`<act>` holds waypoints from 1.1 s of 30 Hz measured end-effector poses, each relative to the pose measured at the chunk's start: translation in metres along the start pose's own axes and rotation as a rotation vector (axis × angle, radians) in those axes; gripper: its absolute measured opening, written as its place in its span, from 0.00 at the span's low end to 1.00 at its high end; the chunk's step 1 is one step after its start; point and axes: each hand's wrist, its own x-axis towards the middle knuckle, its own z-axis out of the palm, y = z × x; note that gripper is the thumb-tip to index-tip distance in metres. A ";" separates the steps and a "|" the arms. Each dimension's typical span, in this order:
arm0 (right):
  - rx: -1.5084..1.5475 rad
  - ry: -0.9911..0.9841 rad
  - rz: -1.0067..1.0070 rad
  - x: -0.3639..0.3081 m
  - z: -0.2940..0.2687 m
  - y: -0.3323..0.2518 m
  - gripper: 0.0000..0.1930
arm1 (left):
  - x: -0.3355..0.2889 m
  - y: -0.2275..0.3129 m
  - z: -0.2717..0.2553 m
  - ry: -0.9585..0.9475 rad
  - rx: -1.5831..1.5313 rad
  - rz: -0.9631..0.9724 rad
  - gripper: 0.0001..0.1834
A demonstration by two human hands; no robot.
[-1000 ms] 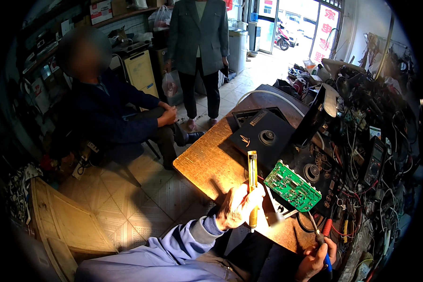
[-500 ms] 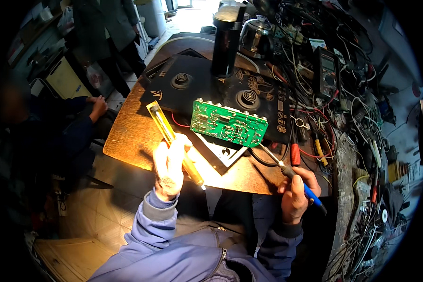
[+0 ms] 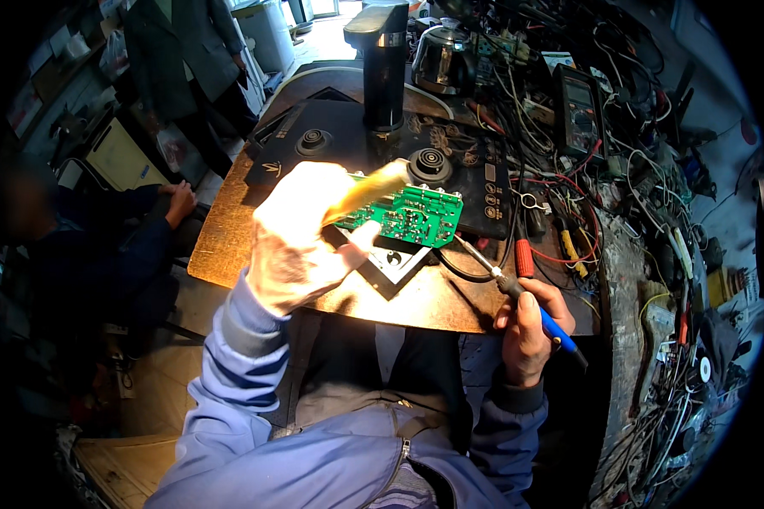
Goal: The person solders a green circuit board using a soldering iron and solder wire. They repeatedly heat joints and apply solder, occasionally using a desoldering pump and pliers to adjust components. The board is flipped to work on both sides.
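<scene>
My left hand (image 3: pixel 301 237) is closed around a slim yellow tube (image 3: pixel 369 191), which is smeared by motion and slants up across the green circuit board (image 3: pixel 420 216). Strong light washes out the hand, and it hides the board's left part. My right hand (image 3: pixel 530 331) grips a soldering iron (image 3: pixel 509 288) with a blue and black handle. Its metal tip points up and left to the board's lower right corner; whether they touch I cannot tell. Component legs and solder joints cover the board's visible face. Under it lies a white, dark-edged panel (image 3: pixel 395 265).
A black two-burner cooktop panel (image 3: pixel 356 140) covers the table's back, with a black cylinder (image 3: pixel 384 85) standing on it. A kettle (image 3: pixel 444 59), a multimeter (image 3: pixel 580 114), a red-handled tool (image 3: pixel 525 257) and tangled cables crowd the right. A seated person (image 3: pixel 102 229) and a standing person (image 3: pixel 187 59) are at left.
My left hand has moved up to the board and swung the yellow tube over it, its upper end now pointing right. The right hand keeps the soldering iron at the board's lower right corner.
</scene>
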 end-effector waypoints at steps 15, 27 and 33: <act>-0.075 -0.002 -0.021 0.000 0.001 0.000 0.13 | 0.023 -0.024 0.019 -0.283 0.116 0.169 0.30; -0.010 0.051 -0.016 -0.001 0.002 0.001 0.13 | 0.027 -0.045 0.021 -0.381 -0.155 0.060 0.31; 0.026 0.044 -0.005 -0.002 0.001 0.000 0.13 | 0.024 -0.047 0.023 -0.317 -0.184 0.081 0.30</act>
